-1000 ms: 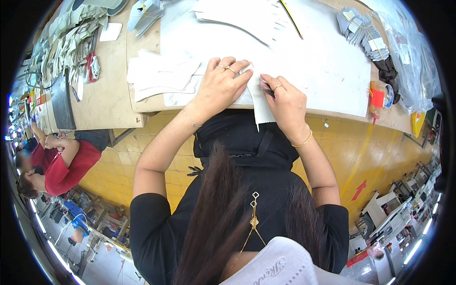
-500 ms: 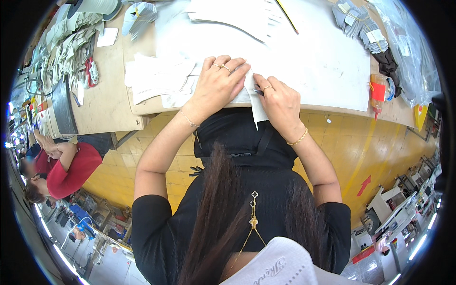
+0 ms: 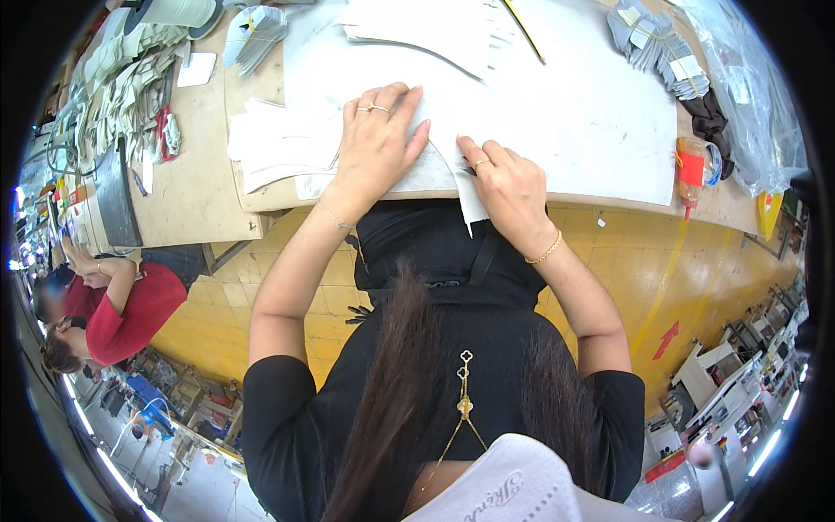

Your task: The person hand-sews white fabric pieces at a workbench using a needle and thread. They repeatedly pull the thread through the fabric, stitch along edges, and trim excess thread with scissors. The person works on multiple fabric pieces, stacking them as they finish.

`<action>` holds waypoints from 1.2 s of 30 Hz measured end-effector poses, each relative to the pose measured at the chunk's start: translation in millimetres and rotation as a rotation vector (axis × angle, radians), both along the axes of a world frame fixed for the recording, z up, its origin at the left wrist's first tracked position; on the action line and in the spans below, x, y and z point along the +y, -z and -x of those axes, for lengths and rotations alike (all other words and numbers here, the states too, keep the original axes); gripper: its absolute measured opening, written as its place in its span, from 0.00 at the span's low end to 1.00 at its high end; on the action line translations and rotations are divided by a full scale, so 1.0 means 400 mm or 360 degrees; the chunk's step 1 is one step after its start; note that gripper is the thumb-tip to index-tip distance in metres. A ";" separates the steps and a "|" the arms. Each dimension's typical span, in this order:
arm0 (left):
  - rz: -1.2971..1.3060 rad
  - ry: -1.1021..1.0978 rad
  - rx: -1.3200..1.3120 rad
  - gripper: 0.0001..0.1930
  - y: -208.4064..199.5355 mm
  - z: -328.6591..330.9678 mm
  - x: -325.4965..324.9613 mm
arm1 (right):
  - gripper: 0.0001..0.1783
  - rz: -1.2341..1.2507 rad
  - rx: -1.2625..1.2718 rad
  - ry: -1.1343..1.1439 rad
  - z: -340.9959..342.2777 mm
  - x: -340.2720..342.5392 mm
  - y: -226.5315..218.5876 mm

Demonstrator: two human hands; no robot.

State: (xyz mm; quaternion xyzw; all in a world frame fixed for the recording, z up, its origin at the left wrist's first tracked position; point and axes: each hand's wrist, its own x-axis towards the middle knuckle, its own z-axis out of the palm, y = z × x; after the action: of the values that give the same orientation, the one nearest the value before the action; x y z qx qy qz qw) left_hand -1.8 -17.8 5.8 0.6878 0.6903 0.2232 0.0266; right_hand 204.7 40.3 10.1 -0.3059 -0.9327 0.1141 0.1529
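Observation:
My left hand (image 3: pixel 378 135) lies on a thin white sheet piece at the table's near edge, its fingers stretched out and thumb apart. A narrow pointed end of white material (image 3: pixel 471 202) hangs over the edge between my hands. My right hand (image 3: pixel 509 183) is closed beside it, with a thin dark tool (image 3: pixel 468 170) showing at the fingers. Most of that tool is hidden, so its kind is unclear. Left of my left hand lie several flat white cut pieces (image 3: pixel 283 148). Farther back rests a stack of curved white pieces (image 3: pixel 417 26).
A black-and-yellow pencil (image 3: pixel 525 33) lies at the back. Banded grey bundles (image 3: pixel 657 43), a clear plastic bag (image 3: pixel 748 87) and a red-labelled bottle (image 3: pixel 691 170) occupy the right side. Grey-green pieces (image 3: pixel 130 91) pile up at left. A person in red (image 3: pixel 143 309) is at far left.
My left hand has shifted left, away from my right hand, and its thumb has spread. My right hand has stayed almost in place with the dark tool.

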 end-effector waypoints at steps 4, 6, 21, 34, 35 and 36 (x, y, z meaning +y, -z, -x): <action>-0.0097 0.0087 -0.0264 0.24 0.003 -0.008 -0.012 | 0.19 -0.0042 0.0053 -0.0063 0.066 0.036 0.016; -0.0068 0.0124 -0.0261 0.24 0.009 -0.007 -0.019 | 0.17 -0.0004 0.0091 -0.0102 0.094 0.054 0.021; 0.0021 0.0167 0.0048 0.22 0.030 0.002 -0.027 | 0.23 0.0379 0.0058 -0.0076 -0.062 -0.021 -0.059; 0.0288 0.0388 0.0297 0.25 0.009 0.018 -0.045 | 0.29 0.0188 -0.0075 -0.0176 -0.086 -0.002 -0.031; 0.0304 0.0399 0.0310 0.25 0.006 0.018 -0.045 | 0.28 0.0166 -0.0089 -0.0178 -0.087 -0.001 -0.031; 0.0311 0.0406 0.0313 0.25 0.004 0.018 -0.046 | 0.28 0.0145 -0.0106 -0.0178 -0.088 0.001 -0.030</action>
State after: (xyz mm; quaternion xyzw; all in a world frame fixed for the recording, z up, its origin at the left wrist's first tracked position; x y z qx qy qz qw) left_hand -8.9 -36.2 4.3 0.7823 0.6152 0.0815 0.0538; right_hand 240.0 40.6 22.2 -0.2637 -0.9467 0.1546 0.1012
